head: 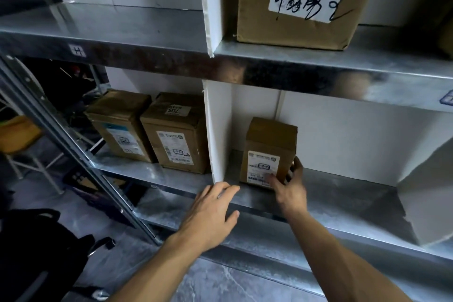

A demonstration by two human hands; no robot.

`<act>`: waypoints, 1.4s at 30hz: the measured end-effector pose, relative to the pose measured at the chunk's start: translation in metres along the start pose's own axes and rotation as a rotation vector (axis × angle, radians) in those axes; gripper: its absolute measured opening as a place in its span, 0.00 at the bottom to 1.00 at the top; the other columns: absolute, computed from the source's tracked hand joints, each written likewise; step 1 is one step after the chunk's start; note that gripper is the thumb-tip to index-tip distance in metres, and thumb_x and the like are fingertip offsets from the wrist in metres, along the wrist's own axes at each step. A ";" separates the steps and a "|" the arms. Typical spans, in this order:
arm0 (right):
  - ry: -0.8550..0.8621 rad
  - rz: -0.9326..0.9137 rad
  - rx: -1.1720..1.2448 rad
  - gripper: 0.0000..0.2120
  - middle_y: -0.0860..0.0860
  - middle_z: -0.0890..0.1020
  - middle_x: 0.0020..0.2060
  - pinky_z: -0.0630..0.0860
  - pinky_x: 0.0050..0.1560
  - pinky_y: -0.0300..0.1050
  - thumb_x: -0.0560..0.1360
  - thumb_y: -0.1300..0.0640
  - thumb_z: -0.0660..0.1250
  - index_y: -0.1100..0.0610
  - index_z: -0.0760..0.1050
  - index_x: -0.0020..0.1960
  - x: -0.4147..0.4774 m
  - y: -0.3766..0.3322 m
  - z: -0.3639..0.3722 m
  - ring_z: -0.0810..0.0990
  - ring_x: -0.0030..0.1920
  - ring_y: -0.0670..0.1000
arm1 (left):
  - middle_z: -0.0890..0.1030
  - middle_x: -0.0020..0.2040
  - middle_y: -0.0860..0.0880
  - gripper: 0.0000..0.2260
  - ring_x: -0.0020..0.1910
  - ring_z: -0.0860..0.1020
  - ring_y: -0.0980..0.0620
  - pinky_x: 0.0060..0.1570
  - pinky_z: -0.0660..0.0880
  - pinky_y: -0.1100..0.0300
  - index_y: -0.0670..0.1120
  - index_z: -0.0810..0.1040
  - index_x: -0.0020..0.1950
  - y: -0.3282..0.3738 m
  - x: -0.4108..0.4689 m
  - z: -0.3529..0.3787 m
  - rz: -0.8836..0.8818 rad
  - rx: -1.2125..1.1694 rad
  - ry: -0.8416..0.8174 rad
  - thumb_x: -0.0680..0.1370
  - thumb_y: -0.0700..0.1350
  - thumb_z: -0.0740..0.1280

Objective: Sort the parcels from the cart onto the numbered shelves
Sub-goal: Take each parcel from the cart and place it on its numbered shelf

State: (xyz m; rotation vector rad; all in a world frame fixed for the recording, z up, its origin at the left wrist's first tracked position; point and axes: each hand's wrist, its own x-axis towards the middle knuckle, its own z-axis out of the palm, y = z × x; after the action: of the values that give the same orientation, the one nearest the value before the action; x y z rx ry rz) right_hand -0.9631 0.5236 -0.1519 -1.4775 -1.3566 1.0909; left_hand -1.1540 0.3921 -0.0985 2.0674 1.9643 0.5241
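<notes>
A small brown cardboard parcel (pixel 268 149) with a white label stands upright on the lower metal shelf (pixel 331 193), just right of a white divider (pixel 217 135). My right hand (pixel 288 185) holds it at the lower right corner, thumb on the label and fingers curled round its right side. My left hand (pixel 212 213) rests flat, fingers relaxed, on the shelf's front edge at the foot of the divider. Two more brown parcels (pixel 120 122) (pixel 177 133) stand side by side in the compartment to the left.
A big cardboard box (pixel 301 2) with handwriting on its label sits on the upper shelf (pixel 147 29). Another white divider (pixel 426 193) closes the compartment on the right. A slanted metal upright (pixel 73 154) runs at the left, with a black bag (pixel 36 252) on the floor.
</notes>
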 end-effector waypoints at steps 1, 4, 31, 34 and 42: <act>-0.015 -0.002 -0.018 0.40 0.33 0.76 0.53 0.71 0.54 0.34 0.72 0.53 0.77 0.37 0.56 0.74 0.002 -0.001 0.000 0.76 0.53 0.40 | 0.62 0.68 0.60 0.24 0.65 0.64 0.55 0.67 0.66 0.56 0.57 0.61 0.74 -0.001 -0.002 -0.001 -0.006 -0.001 0.004 0.79 0.56 0.60; -0.075 0.006 -0.134 0.41 0.45 0.77 0.64 0.73 0.61 0.45 0.72 0.51 0.77 0.40 0.55 0.75 0.003 -0.002 -0.008 0.77 0.61 0.49 | 0.62 0.68 0.60 0.24 0.65 0.64 0.55 0.66 0.66 0.56 0.57 0.61 0.74 -0.001 -0.007 -0.002 -0.030 -0.003 0.003 0.79 0.55 0.61; 0.254 0.048 -1.293 0.18 0.51 0.78 0.56 0.73 0.54 0.51 0.77 0.42 0.58 0.50 0.74 0.60 -0.291 0.096 -0.463 0.78 0.58 0.58 | 0.67 0.69 0.52 0.24 0.68 0.65 0.48 0.67 0.62 0.53 0.53 0.64 0.74 0.415 -0.041 0.181 0.677 0.113 -0.250 0.78 0.56 0.60; 0.340 0.185 -1.299 0.20 0.51 0.77 0.56 0.73 0.52 0.52 0.78 0.40 0.56 0.50 0.73 0.62 -0.350 0.117 -0.526 0.78 0.58 0.58 | 0.69 0.67 0.52 0.24 0.66 0.67 0.48 0.66 0.64 0.53 0.53 0.65 0.73 0.489 -0.070 0.214 0.811 0.121 -0.292 0.78 0.56 0.61; 0.559 0.511 -1.261 0.21 0.52 0.75 0.58 0.73 0.51 0.51 0.79 0.39 0.55 0.51 0.71 0.64 -0.470 0.158 -0.640 0.76 0.60 0.57 | 0.72 0.63 0.52 0.23 0.62 0.70 0.47 0.62 0.67 0.52 0.53 0.69 0.69 0.649 -0.135 0.275 1.149 0.082 -0.379 0.76 0.57 0.61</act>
State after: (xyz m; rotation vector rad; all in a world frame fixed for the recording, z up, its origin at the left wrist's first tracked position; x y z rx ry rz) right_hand -0.3233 0.0307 -0.0981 -2.8541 -1.2735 -0.1302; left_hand -0.4538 0.2337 -0.0920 2.9093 0.4621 0.1797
